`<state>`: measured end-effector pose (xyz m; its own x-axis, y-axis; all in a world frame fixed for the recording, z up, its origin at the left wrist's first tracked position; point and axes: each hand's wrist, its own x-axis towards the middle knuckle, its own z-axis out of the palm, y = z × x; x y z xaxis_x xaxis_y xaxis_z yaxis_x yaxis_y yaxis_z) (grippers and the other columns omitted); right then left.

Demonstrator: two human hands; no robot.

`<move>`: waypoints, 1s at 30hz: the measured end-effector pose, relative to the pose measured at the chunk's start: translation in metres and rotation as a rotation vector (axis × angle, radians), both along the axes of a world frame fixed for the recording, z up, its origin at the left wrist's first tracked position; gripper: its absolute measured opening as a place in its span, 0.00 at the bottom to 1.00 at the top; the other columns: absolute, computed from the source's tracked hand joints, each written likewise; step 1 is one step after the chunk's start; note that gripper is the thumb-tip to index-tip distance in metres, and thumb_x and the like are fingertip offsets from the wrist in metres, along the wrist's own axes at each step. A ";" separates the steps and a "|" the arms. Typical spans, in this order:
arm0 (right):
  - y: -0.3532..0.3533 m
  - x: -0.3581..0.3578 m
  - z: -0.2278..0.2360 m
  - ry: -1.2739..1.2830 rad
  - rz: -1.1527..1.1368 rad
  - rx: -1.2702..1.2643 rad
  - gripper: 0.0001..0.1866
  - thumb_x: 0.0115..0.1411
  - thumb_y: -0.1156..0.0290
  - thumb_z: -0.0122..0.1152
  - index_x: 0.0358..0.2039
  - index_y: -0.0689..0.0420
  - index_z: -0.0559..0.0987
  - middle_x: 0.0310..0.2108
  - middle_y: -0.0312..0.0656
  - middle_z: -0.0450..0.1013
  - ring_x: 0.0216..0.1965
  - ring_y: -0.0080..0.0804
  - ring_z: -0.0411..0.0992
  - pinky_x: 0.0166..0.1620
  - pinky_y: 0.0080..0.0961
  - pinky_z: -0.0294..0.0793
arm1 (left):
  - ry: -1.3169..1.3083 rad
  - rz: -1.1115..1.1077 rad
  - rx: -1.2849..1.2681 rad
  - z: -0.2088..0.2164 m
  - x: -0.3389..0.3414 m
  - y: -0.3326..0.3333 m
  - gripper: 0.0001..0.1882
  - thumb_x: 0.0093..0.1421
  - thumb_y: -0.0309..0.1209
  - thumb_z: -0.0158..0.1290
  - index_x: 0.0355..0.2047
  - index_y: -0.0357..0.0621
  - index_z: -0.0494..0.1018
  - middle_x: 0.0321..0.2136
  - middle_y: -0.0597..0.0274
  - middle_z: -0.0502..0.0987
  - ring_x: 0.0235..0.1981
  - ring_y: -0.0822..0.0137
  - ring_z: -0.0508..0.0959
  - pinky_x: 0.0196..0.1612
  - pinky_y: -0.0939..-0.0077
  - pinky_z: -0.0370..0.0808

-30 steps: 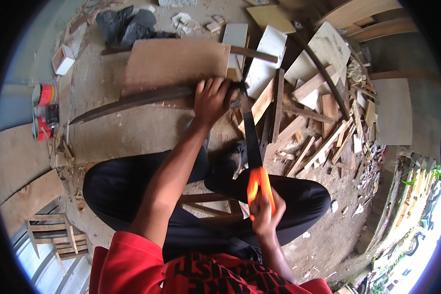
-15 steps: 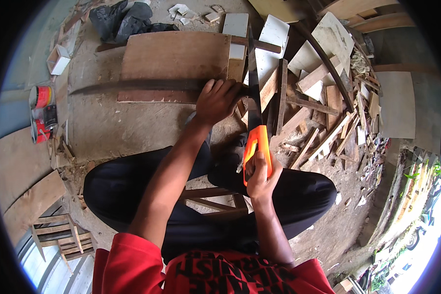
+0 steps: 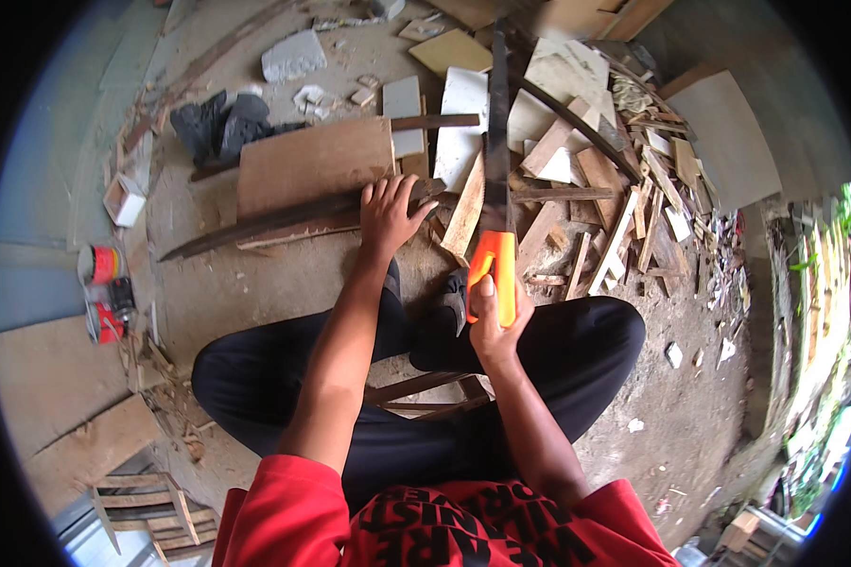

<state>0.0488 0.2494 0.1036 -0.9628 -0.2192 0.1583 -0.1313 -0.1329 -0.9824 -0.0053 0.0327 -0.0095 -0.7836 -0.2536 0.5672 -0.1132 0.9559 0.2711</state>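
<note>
My left hand (image 3: 390,219) is on a long dark wooden strip (image 3: 272,221), close to its right end. Its fingers lie spread over the strip's top, and the thumb stands apart toward the right. The strip crosses the near part of a brown wooden board (image 3: 314,163) and tapers off past it to the left. In my right hand (image 3: 497,321) is a hand saw (image 3: 497,142), gripped by its orange handle. The dark blade points away from me and stands to the right of the strip's end; I see no contact between them.
Wood offcuts (image 3: 624,236) and white panels (image 3: 461,118) pile up at the right. Black plastic bags (image 3: 219,128) lie beyond the board. Red cans (image 3: 104,321) stand at the left. My knees flank a low wooden stool (image 3: 425,387).
The view has shifted, so the board and strip appear lower. The strip's left end has swung nearer to me. My left fingers have spread from a tighter grip; the saw stays in my right hand.
</note>
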 end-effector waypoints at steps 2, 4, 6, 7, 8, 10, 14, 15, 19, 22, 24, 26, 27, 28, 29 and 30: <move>0.012 0.001 0.018 0.063 -0.027 0.053 0.12 0.65 0.66 0.60 0.34 0.63 0.75 0.20 0.26 0.67 0.22 0.11 0.62 0.24 0.14 0.61 | 0.012 -0.006 0.028 -0.007 0.006 -0.006 0.19 0.61 0.48 0.57 0.44 0.50 0.74 0.41 0.64 0.76 0.45 0.59 0.74 0.51 0.61 0.66; 0.028 0.002 0.032 0.065 -0.097 0.106 0.14 0.64 0.64 0.64 0.30 0.62 0.75 0.18 0.28 0.66 0.22 0.12 0.60 0.24 0.16 0.60 | -0.023 -0.027 0.028 -0.009 0.007 -0.004 0.19 0.61 0.47 0.57 0.45 0.49 0.74 0.41 0.64 0.76 0.46 0.58 0.74 0.51 0.60 0.65; 0.041 0.005 0.030 0.093 -0.150 0.218 0.15 0.63 0.63 0.65 0.30 0.62 0.75 0.18 0.30 0.65 0.22 0.13 0.60 0.24 0.19 0.60 | -0.039 -0.092 -0.029 -0.002 0.018 -0.009 0.20 0.61 0.45 0.58 0.45 0.47 0.72 0.41 0.59 0.78 0.47 0.55 0.76 0.52 0.57 0.65; 0.049 0.004 0.026 0.105 -0.173 0.283 0.16 0.63 0.62 0.66 0.29 0.62 0.75 0.18 0.31 0.65 0.22 0.13 0.60 0.24 0.20 0.61 | -0.119 -0.119 0.023 0.013 0.024 -0.003 0.20 0.60 0.44 0.59 0.45 0.45 0.71 0.41 0.57 0.78 0.46 0.54 0.76 0.52 0.57 0.65; 0.054 0.004 0.019 0.097 -0.202 0.377 0.17 0.61 0.61 0.68 0.31 0.64 0.75 0.18 0.38 0.68 0.20 0.21 0.66 0.25 0.26 0.66 | -0.200 -0.138 0.074 0.029 0.031 0.001 0.20 0.60 0.43 0.59 0.45 0.44 0.71 0.40 0.55 0.78 0.46 0.52 0.77 0.52 0.57 0.66; 0.047 0.009 0.019 0.141 -0.237 0.378 0.19 0.60 0.59 0.68 0.32 0.64 0.75 0.19 0.44 0.71 0.21 0.30 0.70 0.28 0.30 0.69 | -0.170 -0.220 0.170 0.049 0.046 0.005 0.21 0.56 0.35 0.63 0.44 0.40 0.68 0.39 0.48 0.78 0.44 0.46 0.78 0.50 0.55 0.69; 0.024 0.015 0.037 0.028 -0.198 0.379 0.25 0.56 0.53 0.72 0.32 0.65 0.76 0.22 0.45 0.75 0.24 0.31 0.72 0.32 0.31 0.72 | 0.005 -0.276 0.127 0.111 0.081 0.021 0.23 0.51 0.24 0.63 0.45 0.37 0.66 0.40 0.47 0.78 0.45 0.46 0.77 0.50 0.56 0.72; 0.020 0.017 0.048 -0.003 -0.186 0.371 0.24 0.56 0.52 0.72 0.30 0.64 0.76 0.22 0.40 0.75 0.24 0.22 0.69 0.31 0.27 0.71 | 0.029 -0.294 0.106 0.124 0.089 0.028 0.23 0.51 0.24 0.63 0.45 0.37 0.66 0.40 0.47 0.77 0.45 0.46 0.77 0.50 0.56 0.72; 0.001 0.035 0.082 0.053 -0.071 0.316 0.27 0.53 0.50 0.75 0.30 0.66 0.78 0.19 0.35 0.72 0.22 0.17 0.66 0.27 0.23 0.70 | 0.183 -0.370 0.035 0.171 0.117 0.052 0.21 0.52 0.23 0.60 0.46 0.36 0.66 0.42 0.45 0.75 0.46 0.45 0.76 0.51 0.56 0.72; -0.002 0.052 0.125 0.162 -0.066 0.243 0.27 0.53 0.52 0.73 0.35 0.68 0.79 0.22 0.44 0.76 0.25 0.27 0.72 0.31 0.29 0.73 | 0.379 -0.411 -0.012 0.195 0.130 0.067 0.19 0.55 0.23 0.60 0.45 0.36 0.67 0.41 0.45 0.75 0.44 0.43 0.76 0.48 0.54 0.73; -0.003 0.054 0.140 0.231 -0.070 0.190 0.26 0.54 0.53 0.73 0.35 0.68 0.79 0.21 0.44 0.76 0.24 0.24 0.72 0.31 0.29 0.72 | 0.393 -0.392 -0.009 0.206 0.135 0.066 0.18 0.55 0.24 0.60 0.45 0.37 0.67 0.41 0.46 0.75 0.43 0.44 0.76 0.47 0.54 0.74; -0.001 0.055 0.156 0.222 -0.033 0.224 0.25 0.53 0.55 0.72 0.35 0.68 0.79 0.23 0.44 0.76 0.26 0.25 0.73 0.34 0.30 0.73 | 0.458 -0.383 0.004 0.217 0.140 0.068 0.17 0.56 0.25 0.61 0.44 0.38 0.67 0.40 0.47 0.76 0.42 0.44 0.77 0.45 0.56 0.74; 0.002 0.063 0.167 0.245 -0.036 0.223 0.25 0.53 0.56 0.72 0.34 0.68 0.79 0.24 0.45 0.77 0.27 0.26 0.74 0.36 0.31 0.74 | 0.470 -0.360 0.032 0.222 0.145 0.071 0.19 0.55 0.26 0.63 0.43 0.39 0.67 0.39 0.47 0.76 0.42 0.44 0.77 0.43 0.57 0.75; 0.005 0.067 0.174 0.303 -0.061 0.204 0.22 0.52 0.58 0.71 0.33 0.68 0.78 0.24 0.46 0.77 0.28 0.28 0.75 0.37 0.32 0.74 | 0.433 -0.305 0.156 0.226 0.149 0.076 0.20 0.55 0.27 0.64 0.44 0.39 0.67 0.36 0.49 0.77 0.39 0.47 0.79 0.41 0.60 0.76; 0.005 0.068 0.179 0.321 -0.055 0.187 0.23 0.52 0.58 0.71 0.35 0.68 0.78 0.26 0.49 0.77 0.28 0.31 0.75 0.39 0.34 0.74 | 0.393 -0.250 0.279 0.230 0.153 0.080 0.21 0.54 0.28 0.65 0.44 0.39 0.67 0.33 0.51 0.78 0.35 0.51 0.80 0.38 0.62 0.76; 0.007 0.066 0.180 0.377 -0.057 0.182 0.21 0.53 0.61 0.70 0.36 0.68 0.78 0.26 0.46 0.77 0.28 0.29 0.75 0.37 0.32 0.75 | 0.315 -0.272 0.439 0.239 0.158 0.087 0.22 0.54 0.29 0.66 0.44 0.38 0.68 0.31 0.53 0.79 0.33 0.55 0.80 0.36 0.64 0.76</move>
